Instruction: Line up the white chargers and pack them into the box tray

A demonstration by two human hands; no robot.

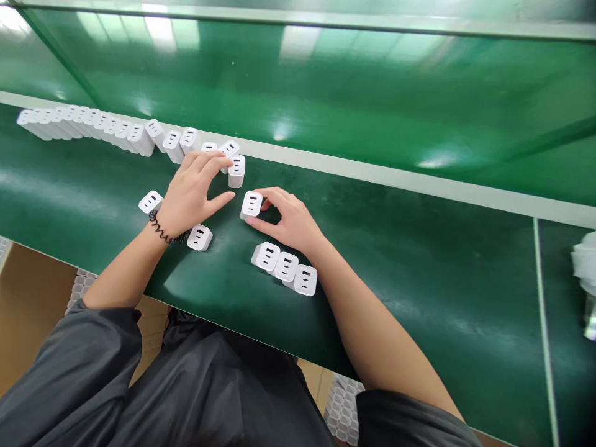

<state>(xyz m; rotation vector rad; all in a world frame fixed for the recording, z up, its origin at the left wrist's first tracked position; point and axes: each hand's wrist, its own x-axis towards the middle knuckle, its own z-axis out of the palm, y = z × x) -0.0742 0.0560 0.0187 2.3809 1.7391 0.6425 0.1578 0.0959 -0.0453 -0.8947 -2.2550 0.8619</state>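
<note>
Between the thumb and fingers of my right hand (291, 217) is a white USB charger (252, 203), its port face turned up. My left hand (198, 183) reaches over the table with its thumb stretched away from the fingers. Its fingertips are at the edge of another upright charger (236, 172); whether they touch it I cannot tell. More chargers stand just behind these fingers, partly hidden. Beside my left wrist are two single chargers, one to the left (150, 202) and one to the right (200, 238). Three chargers (285, 267) sit in a slanted row near my right forearm.
A long curved row of white chargers (84, 121) stands along the back left of the green table (419, 261). Behind it rises a glossy green panel (354, 93) with a pale strip at its foot. White objects (585, 264) are at the far right edge.
</note>
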